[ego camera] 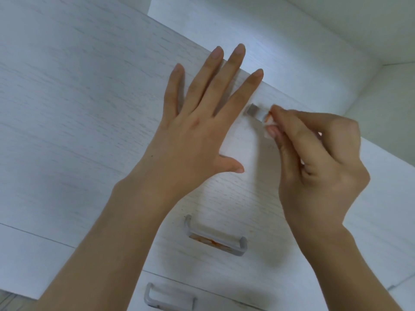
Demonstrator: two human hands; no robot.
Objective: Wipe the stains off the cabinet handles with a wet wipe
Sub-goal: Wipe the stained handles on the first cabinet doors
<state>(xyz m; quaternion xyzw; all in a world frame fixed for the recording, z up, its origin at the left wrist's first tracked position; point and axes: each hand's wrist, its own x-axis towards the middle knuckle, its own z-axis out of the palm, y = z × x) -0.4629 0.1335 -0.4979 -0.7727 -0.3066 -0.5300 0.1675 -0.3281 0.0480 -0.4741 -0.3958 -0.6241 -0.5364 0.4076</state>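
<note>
Three grey metal handles sit on white drawer fronts. On the top handle [254, 113] only the left end shows; my right hand [314, 167] covers the other end and pinches a small white wet wipe [268, 122], smeared orange, against the bar. My left hand [202, 117] lies flat with fingers spread on the top drawer front [258, 180], just left of that handle. The middle handle [215, 237] carries orange-brown stains along its bar. The bottom handle [168, 297] is partly cut off by the frame edge.
A white wood-grain cabinet side panel [78, 97] fills the left. A pale wall [381, 97] stands to the right of the drawer unit. A strip of floor [9, 299] shows at the bottom left corner.
</note>
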